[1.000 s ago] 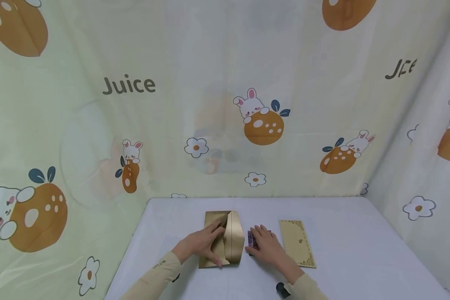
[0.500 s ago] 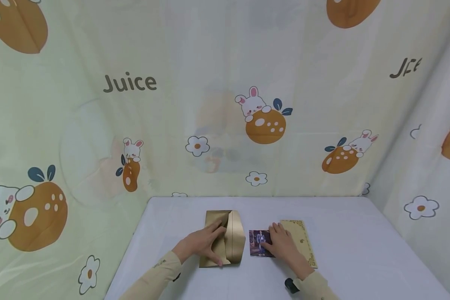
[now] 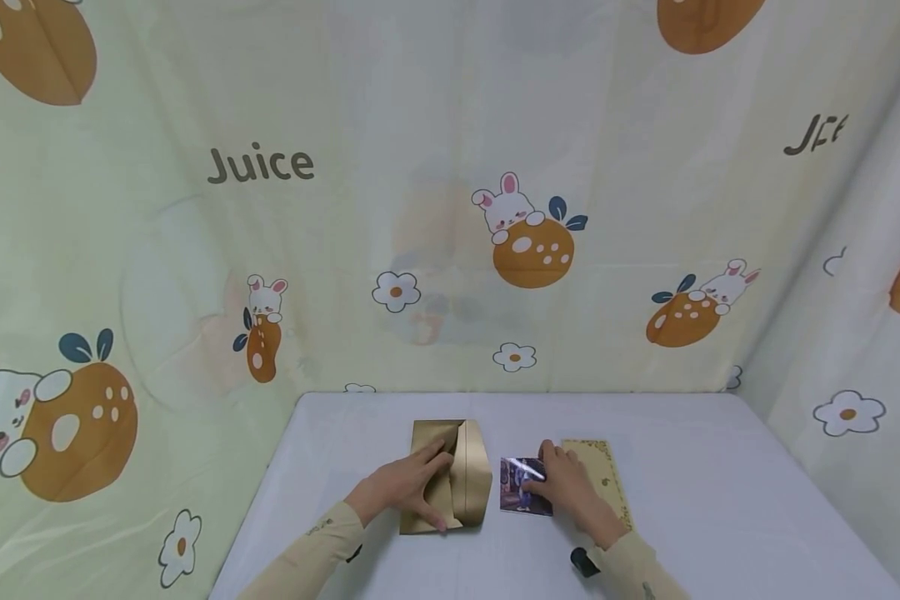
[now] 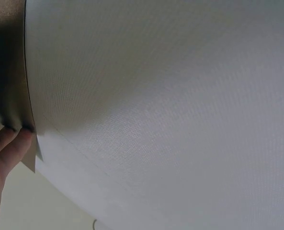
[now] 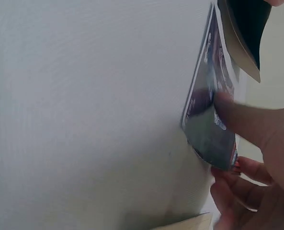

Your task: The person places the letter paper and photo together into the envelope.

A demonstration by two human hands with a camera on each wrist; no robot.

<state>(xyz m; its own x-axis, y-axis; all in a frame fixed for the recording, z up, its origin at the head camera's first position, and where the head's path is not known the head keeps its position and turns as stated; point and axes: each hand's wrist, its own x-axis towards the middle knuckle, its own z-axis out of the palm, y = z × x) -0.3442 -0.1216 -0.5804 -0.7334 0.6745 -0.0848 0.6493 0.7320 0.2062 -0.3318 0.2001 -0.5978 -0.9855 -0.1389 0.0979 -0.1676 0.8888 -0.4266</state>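
Observation:
A gold paper envelope (image 3: 472,475) lies on the table with its flap folded out to the right and its mouth gaping. My left hand (image 3: 403,485) rests on it, fingers spread at the mouth and thumb by the near edge; in the left wrist view the fingertips (image 4: 22,140) press against the envelope (image 4: 7,72). To the right, my right hand (image 3: 570,485) pinches a glossy photo (image 3: 517,483) by its right side. The right wrist view has the thumb on the face of the photo (image 5: 206,136), whose end curves up, with fingers at its edge.
A pale yellow card (image 3: 606,475) with an ornate gold border lies right of the photo, partly behind my right hand. The white-covered table (image 3: 705,500) ends at a patterned curtain (image 3: 435,350) at the back. A black object (image 3: 583,562) sits at my right wrist.
My right hand has slid right from on top of the photo to its right side, uncovering the picture, and now pinches that edge. The left hand and envelope have stayed in place.

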